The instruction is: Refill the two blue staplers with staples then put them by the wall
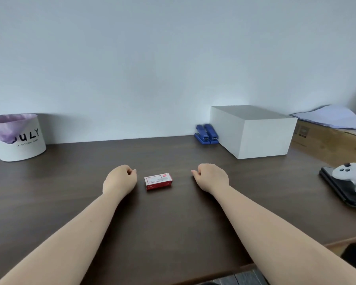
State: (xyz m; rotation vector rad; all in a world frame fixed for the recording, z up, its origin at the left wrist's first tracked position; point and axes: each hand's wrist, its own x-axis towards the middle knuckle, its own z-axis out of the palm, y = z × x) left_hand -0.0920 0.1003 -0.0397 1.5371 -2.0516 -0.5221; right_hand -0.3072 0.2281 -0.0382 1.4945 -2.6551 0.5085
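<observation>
Two blue staplers (207,134) stand side by side at the back of the dark wooden table (173,223), against the wall and touching a white box. A small red and white staple box (158,181) lies closed in the middle of the table. My left hand (120,178) rests on the table just left of the staple box, fingers curled under, holding nothing. My right hand (211,177) rests to the right of it, fingers also curled and empty. Neither hand touches the staple box.
A white box (253,132) sits at the back right beside the staplers. A white bin (19,138) with a purple liner stands at the back left. A game controller (349,173) lies on a dark tablet at the right edge, near a cardboard box (333,142) topped with papers.
</observation>
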